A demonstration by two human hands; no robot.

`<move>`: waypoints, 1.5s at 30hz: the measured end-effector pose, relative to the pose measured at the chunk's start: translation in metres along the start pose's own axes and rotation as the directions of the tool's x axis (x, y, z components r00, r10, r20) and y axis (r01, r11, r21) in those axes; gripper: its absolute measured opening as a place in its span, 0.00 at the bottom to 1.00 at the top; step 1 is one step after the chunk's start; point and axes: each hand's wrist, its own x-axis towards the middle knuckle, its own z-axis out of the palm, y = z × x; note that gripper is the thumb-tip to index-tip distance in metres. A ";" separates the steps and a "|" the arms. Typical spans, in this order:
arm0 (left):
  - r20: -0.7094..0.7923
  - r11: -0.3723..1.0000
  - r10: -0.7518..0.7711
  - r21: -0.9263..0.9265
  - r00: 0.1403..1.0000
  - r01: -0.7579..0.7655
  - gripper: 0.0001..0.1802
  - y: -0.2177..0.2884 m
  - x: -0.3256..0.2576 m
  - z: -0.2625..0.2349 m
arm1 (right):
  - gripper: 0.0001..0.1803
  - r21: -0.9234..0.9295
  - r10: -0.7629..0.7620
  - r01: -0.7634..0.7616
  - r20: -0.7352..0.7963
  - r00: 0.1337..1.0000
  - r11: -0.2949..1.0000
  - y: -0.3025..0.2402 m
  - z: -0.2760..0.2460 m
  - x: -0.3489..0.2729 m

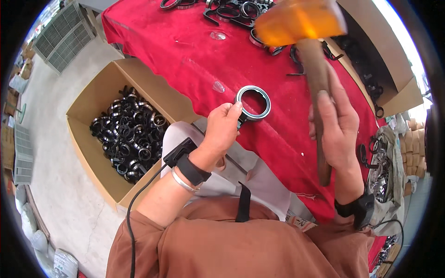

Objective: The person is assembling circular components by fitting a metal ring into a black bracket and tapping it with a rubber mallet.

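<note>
My left hand (223, 126) pinches a metal ring with a black part (267, 104) by its near-left edge. The ring is held over the near edge of the red cloth (194, 69) on the table. My right hand (340, 123) is wrapped round the wooden handle (314, 74) of a mallet. Its amber, translucent head (299, 22) is raised to the upper right of the ring, apart from it and slightly blurred. What lies directly behind the mallet head is hidden.
Several black and metal ring parts (238, 10) lie at the table's far side. At my left stands an open cardboard box (85, 155) filled with similar parts (132, 134). Another cardboard box (382, 41) with dark parts stands at the right. A cable (132, 217) runs from my left wrist.
</note>
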 end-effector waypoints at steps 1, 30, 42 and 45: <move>0.000 0.999 0.033 -0.009 0.999 -0.033 0.19 -0.001 0.000 0.000 | 0.25 0.078 -0.024 0.030 -0.080 0.997 0.997 0.005 0.007 -0.003; -0.053 0.997 0.071 0.026 0.996 -0.069 0.20 -0.008 0.003 0.002 | 0.26 0.336 0.037 0.048 -0.242 0.970 0.941 0.002 -0.005 -0.024; -0.032 0.996 0.068 0.067 0.997 -0.066 0.20 -0.009 0.001 -0.013 | 0.25 -0.027 0.012 -0.012 -0.020 1.000 1.000 0.001 -0.007 -0.017; -0.004 0.985 0.106 0.135 0.994 -0.104 0.22 -0.005 -0.003 -0.016 | 0.19 0.184 -0.045 0.069 -0.131 0.990 0.980 -0.002 -0.009 -0.025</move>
